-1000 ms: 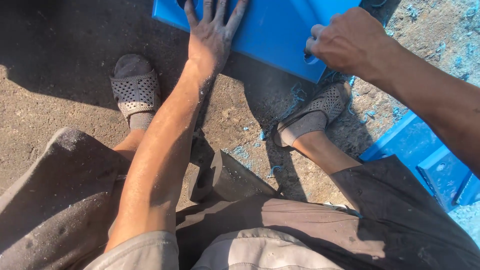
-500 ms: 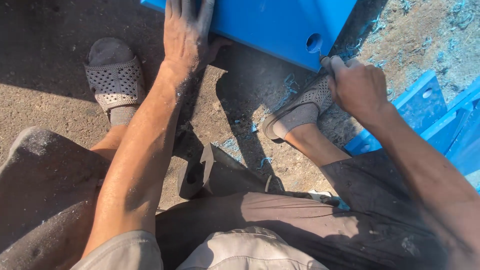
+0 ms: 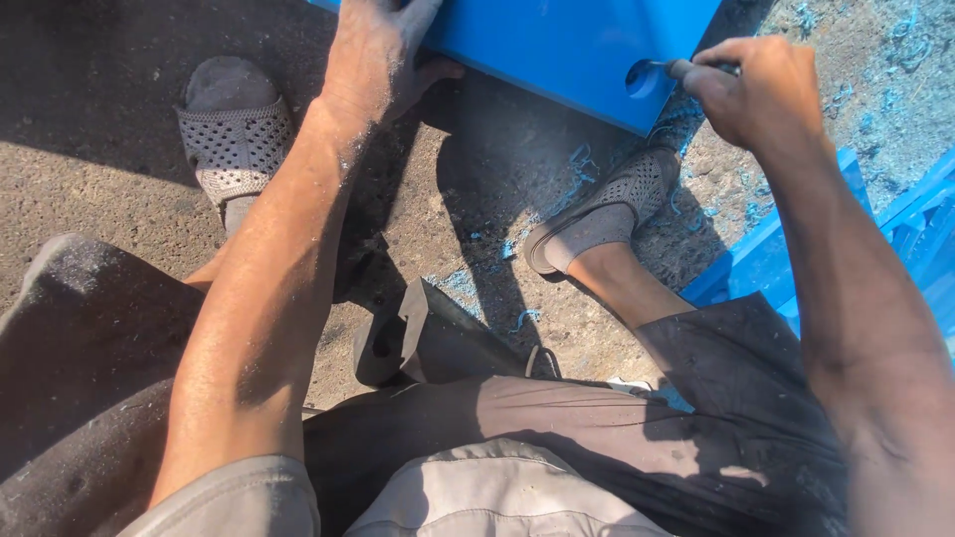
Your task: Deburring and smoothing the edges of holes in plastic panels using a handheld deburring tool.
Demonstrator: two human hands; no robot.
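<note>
A large blue plastic panel [image 3: 557, 50] stands on the ground at the top of the view, with a round hole [image 3: 642, 78] near its lower right corner. My left hand [image 3: 383, 50] presses flat against its left part, fingers spread. My right hand [image 3: 756, 94] is closed around a small dark tool [image 3: 686, 68] whose tip sits at the edge of the hole. Both forearms are dusty.
I sit low over rough ground [image 3: 477, 209] strewn with blue shavings. My feet in grey perforated shoes rest at the left [image 3: 234, 134] and at the centre [image 3: 612, 204]. A dark block [image 3: 428, 338] lies between my legs. More blue plastic parts [image 3: 796, 259] lie at the right.
My right hand has risen from near my right shoe to the hole in the panel, holding the tool. The view has shifted, and my left hand stays pressed on the panel.
</note>
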